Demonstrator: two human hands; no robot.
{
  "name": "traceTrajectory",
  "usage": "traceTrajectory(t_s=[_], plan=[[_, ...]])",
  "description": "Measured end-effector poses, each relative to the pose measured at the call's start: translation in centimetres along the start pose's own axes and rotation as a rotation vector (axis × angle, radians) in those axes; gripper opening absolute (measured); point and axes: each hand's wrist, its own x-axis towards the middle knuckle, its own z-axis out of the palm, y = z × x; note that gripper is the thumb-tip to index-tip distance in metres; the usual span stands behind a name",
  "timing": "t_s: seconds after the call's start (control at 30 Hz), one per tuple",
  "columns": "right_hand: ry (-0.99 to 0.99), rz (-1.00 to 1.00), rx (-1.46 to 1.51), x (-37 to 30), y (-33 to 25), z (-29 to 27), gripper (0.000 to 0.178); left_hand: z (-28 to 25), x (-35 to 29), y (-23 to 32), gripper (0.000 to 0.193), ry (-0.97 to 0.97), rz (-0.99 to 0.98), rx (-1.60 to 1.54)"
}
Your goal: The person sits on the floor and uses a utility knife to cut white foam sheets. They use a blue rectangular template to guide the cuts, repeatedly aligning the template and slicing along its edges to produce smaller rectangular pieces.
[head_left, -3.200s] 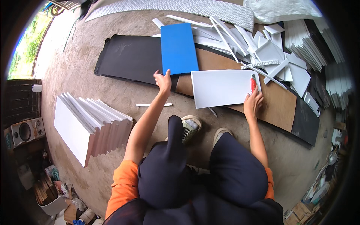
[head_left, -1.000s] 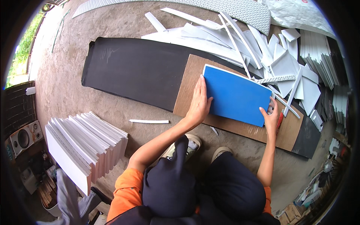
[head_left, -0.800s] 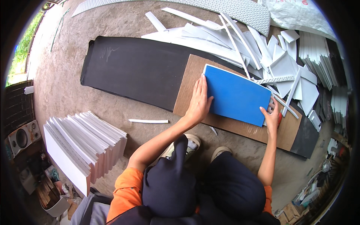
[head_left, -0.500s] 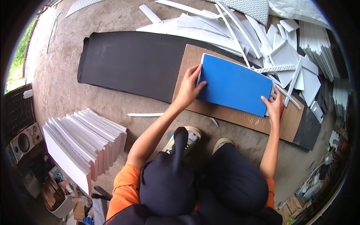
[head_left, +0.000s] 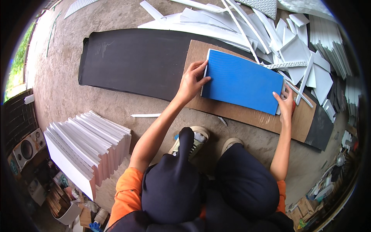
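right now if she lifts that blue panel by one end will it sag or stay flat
The blue panel probably stays flat: its edges look straight and it lies level on the brown board. It seems light, since the left hand and right hand steady it with fingers only. It could slide.

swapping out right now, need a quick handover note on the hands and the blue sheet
Left hand: open, fingers pressing the left edge of the blue sheet.
Right hand: at the sheet's right lower corner, with something red under it.
The sheet lies flat on the brown board, over the black mat.
Done: sheet laid on the board. No cut shows on it.
White offcuts lie beyond; white panel stack at left.
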Motion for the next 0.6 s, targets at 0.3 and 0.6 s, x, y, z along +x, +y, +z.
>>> traceTrajectory(t_s=[0.3, 0.6], plan=[[0.078, -0.001, 0.123, -0.2, 0.9, 0.2, 0.056, 0.7, -0.4, 0.5, 0.056, 0.061, 0.009, 0.036], [0.043, 0.060, 0.238, 0.4, 2.1, -0.7, 0.057, 1.6, -0.5, 0.7, 0.056, 0.055, 0.099, 0.161]])
